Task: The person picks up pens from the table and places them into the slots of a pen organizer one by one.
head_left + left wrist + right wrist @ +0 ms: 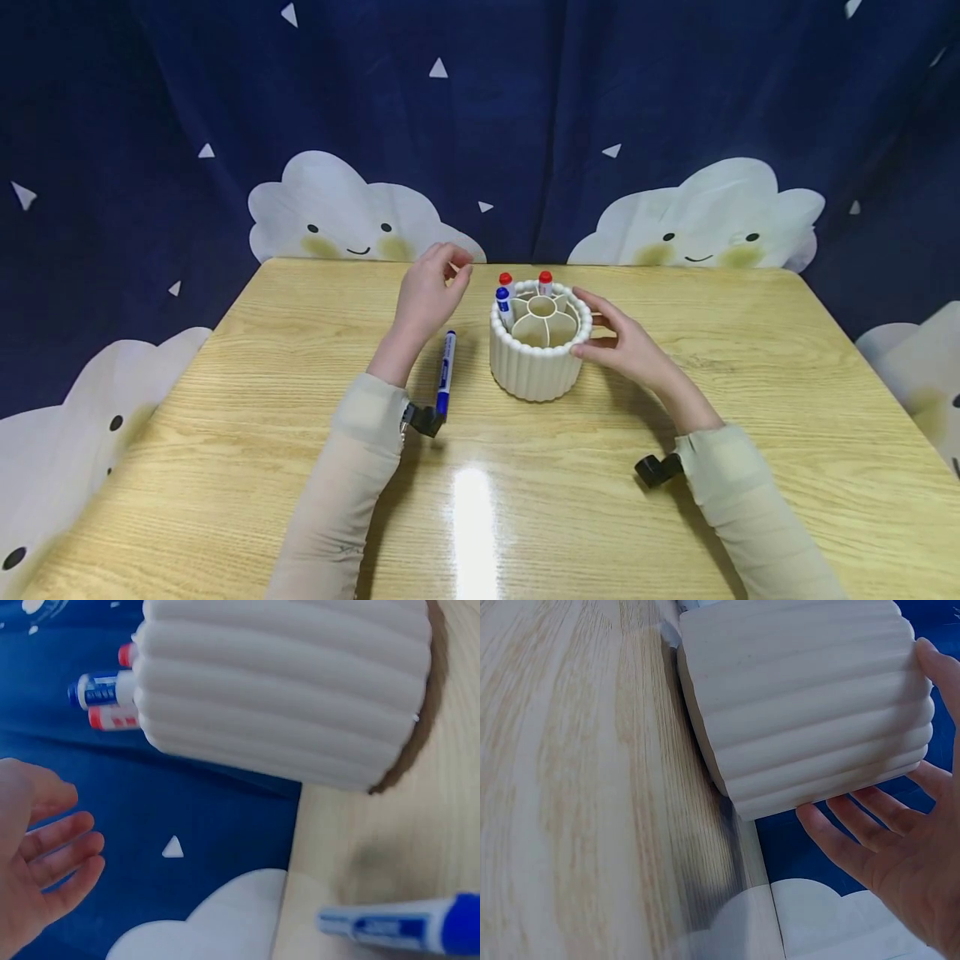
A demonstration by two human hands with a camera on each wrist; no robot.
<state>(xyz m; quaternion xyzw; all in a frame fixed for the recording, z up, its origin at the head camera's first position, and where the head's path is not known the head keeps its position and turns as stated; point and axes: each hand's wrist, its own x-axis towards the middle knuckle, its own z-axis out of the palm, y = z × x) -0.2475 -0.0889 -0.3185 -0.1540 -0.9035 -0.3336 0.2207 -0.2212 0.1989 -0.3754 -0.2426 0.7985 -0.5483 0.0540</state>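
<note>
A white ribbed round pen holder [534, 362] stands at the middle of the wooden table [225, 433]. Two red-capped markers [545, 279] and a blue-capped marker [502, 297] stand in its far-left slots. Another blue marker [446, 372] lies flat on the table just left of the holder. My left hand [442, 279] hovers above the table left of the holder, fingers loosely bent, holding nothing. My right hand [603, 329] rests against the holder's right side with straight fingers. The right wrist view shows those fingers [855, 825] and the thumb lying against the ribbed wall [802, 705].
A dark blue curtain [525, 125] with white cloud prints hangs close behind the table's far edge. Black camera mounts [655, 469] sit on both wrists. Bare wood lies in front of the holder and to both sides.
</note>
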